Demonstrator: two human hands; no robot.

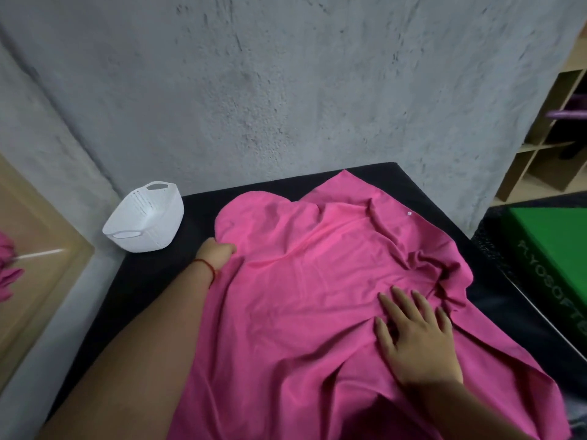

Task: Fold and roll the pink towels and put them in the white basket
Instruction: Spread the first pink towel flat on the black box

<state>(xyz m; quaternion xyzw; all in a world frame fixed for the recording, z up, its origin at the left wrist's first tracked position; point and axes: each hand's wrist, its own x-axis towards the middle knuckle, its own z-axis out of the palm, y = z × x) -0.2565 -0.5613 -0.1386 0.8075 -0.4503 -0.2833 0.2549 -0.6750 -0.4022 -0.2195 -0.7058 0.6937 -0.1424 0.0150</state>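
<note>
Towel (301, 281) covers nearly all of the black table (152, 281) in front of you, pink and loosely spread, with its near end running out of view below your arms. Your right hand (416, 338) lies palm down on its near right part. The fingers are straight and spread, pressing on the cloth and gripping nothing. Just past those fingertips the fabric bunches into a knot of creases, and the towel's right edge falls towards the table's right side.

Your left arm reaches across the table's bare left part to the towel's left edge. There your left hand (219, 252) is curled, knuckles up, with its fingertips tucked into the fabric so that it grips the edge. A red bracelet (206, 268) circles that wrist. Beyond this hand the towel rises into a rounded fold, and its far corner reaches nearly to the table's back edge.

Your basket (146, 217) stands at the table's far left corner, white, apart from the towel and a little beyond your left hand, with one handle slot facing you.

More pink cloth (6, 271) shows at the far left edge on a wooden surface. To the right of the table sits a green box (552, 249) with lettering, and behind it a wooden shelf (540, 147). A rough grey wall (286, 90) rises behind the table
</note>
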